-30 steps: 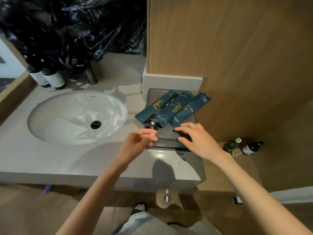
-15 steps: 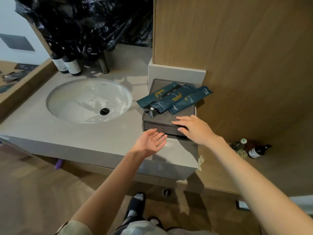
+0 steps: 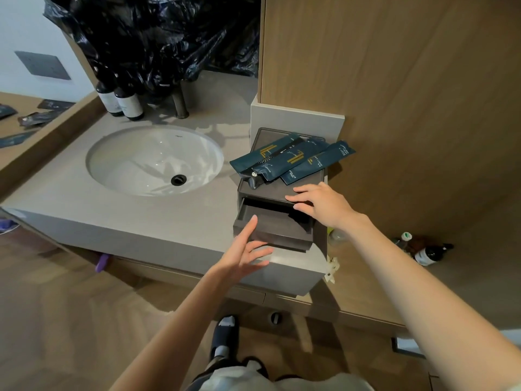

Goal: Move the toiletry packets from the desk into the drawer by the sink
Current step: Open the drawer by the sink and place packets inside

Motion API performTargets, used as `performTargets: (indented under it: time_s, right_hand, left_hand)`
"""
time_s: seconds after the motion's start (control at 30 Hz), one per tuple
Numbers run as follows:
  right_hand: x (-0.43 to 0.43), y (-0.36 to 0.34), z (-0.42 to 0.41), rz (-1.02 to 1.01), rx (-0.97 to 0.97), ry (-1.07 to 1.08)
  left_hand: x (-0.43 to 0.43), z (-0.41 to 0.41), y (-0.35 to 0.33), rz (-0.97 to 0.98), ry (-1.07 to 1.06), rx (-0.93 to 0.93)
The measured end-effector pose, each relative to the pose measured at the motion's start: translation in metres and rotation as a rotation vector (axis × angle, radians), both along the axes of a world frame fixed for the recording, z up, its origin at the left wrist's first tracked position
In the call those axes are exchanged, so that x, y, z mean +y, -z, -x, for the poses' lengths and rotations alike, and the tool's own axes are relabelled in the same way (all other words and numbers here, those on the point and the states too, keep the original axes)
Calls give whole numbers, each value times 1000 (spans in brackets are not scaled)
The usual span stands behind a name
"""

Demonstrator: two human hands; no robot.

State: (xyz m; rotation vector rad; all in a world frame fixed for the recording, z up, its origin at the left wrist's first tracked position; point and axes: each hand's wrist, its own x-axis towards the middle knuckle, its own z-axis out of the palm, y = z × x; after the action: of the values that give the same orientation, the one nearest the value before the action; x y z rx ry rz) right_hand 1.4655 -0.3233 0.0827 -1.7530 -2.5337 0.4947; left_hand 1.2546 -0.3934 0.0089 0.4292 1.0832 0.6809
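Two spread hands: right hand (image 3: 321, 204) fingers on box top (image 3: 270, 190), left hand (image 3: 242, 255) empty.

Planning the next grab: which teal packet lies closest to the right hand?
The rightmost packet, its lower end just above the right hand; the others lie farther left.

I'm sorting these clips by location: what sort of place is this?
Probably a hotel bathroom vanity: an oval sink set in a stone counter, matching dark amenity bottles beside the tap, and branded toiletry packets lying on a small drawer box.
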Motion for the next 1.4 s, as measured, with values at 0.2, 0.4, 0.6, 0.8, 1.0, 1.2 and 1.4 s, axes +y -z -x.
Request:
performTargets:
  time_s: [0.2,0.4,0.6,0.8,1.0,1.2,1.4]
  right_hand:
    - [-2,-1,0,-48,-51,-6]
    - [-3,3,1,-91,-74,0]
    - [-6,7,2,-116,-75,12]
    - [-9,7,5,-121,-80,22]
    - [-13,8,8,-119,-94,14]
    - [-14,0,15,-93,42,101]
    - [-4,-9,38,-247,234,240]
  left_hand:
    - [-32,4,-5,25,-94,165]
    - [-65,21,0,13,23,195]
    - [-107,28,7,4,31,192]
    - [-120,34,-1,-5,84,298]
    - [-112,55,-15,-165,382,806]
    - [-82,88,-51,-504,480,1423]
    - [6,91,-74,-767,276,1174]
